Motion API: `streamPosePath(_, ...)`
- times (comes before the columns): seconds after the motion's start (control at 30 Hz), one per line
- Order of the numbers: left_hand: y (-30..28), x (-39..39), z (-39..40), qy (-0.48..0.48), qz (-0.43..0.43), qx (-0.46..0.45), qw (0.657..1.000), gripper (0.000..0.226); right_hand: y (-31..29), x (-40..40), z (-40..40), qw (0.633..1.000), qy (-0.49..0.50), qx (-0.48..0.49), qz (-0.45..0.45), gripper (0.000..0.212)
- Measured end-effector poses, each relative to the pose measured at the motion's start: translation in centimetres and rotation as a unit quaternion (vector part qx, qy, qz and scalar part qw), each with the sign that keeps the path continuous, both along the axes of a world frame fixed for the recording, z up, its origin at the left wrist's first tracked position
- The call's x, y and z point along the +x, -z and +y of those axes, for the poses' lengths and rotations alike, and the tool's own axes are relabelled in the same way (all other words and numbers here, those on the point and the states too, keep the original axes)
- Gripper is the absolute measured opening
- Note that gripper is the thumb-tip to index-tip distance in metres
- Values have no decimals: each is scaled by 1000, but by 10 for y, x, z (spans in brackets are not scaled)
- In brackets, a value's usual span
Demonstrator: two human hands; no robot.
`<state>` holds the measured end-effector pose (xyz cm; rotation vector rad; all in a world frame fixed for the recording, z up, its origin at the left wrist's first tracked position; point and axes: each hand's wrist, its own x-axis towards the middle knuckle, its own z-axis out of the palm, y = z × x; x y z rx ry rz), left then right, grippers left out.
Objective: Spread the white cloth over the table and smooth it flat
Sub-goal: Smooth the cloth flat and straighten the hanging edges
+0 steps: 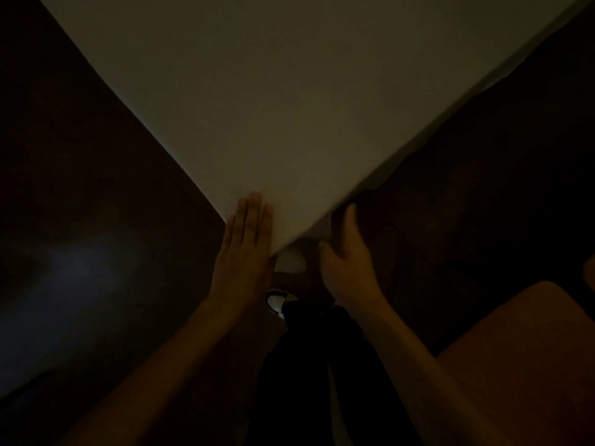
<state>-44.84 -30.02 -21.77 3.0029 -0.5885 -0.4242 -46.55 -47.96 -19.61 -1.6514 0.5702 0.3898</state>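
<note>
The room is dim, but the white cloth (289, 107) already lies across the table and covers all of the top that can be seen, reaching down to the near corner where the person stands; no wrinkle shows on it, though the poor light may hide small ones. The left hand (248, 249) is laid flat with fingers straight and together, palm down along the left edge of that corner, touching the cloth; the right hand (347, 259) is loosely spread just beside the right edge, fingers reaching toward the hanging side, and I cannot tell whether it pinches any fabric. I would judge the spreading done and the work now at the smoothing and squaring of this corner; the next move likely calls for a gentle downward tug on the overhang, with the flat palm steadying the top so nothing slides. A small pale flap (289, 260) hangs under the corner point; a shoe (277, 300) shows on the dark floor (96, 268) below. No container of any kind is in sight.
</note>
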Motion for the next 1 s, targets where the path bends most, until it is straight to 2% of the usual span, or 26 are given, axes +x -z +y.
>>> streamPosePath(0.07,-3,0,5,8,-5,-28,1000,97,10,-1,-17,970,-63,-222,-80,78)
streamPosePath(0.13,-6,11,9,6,-44,-46,998,97,16,17,-29,912,-128,-339,-190,74)
streamPosePath(0.2,-4,28,11,-8,-63,-36,997,103,21,48,-30,850,-217,-407,-252,67)
streamPosePath(0.27,1,40,12,-12,-48,-17,999,108,27,74,-25,796,-314,-440,-272,63)
streamPosePath(0.37,12,40,17,0,-34,-11,999,110,40,85,-10,744,-380,-478,-270,61)
streamPosePath(0.5,15,28,21,-14,-18,-28,999,109,41,82,-6,750,-357,-490,-264,56)
streamPosePath(0.57,9,14,22,3,5,-48,999,105,33,81,-6,746,-387,-490,-230,57)
streamPosePath(0.7,-11,-2,38,18,30,-101,994,86,10,78,11,762,-393,-491,-158,69)
streamPosePath(0.8,-19,44,67,-50,-22,-122,991,68,1,79,52,775,-370,-487,-157,72)
streamPosePath(0.87,-17,98,91,-82,-53,-110,989,64,1,89,93,782,-364,-477,-172,74)
streamPosePath(1.0,3,190,135,-48,-53,-39,997,70,12,118,145,795,-345,-467,-177,71)
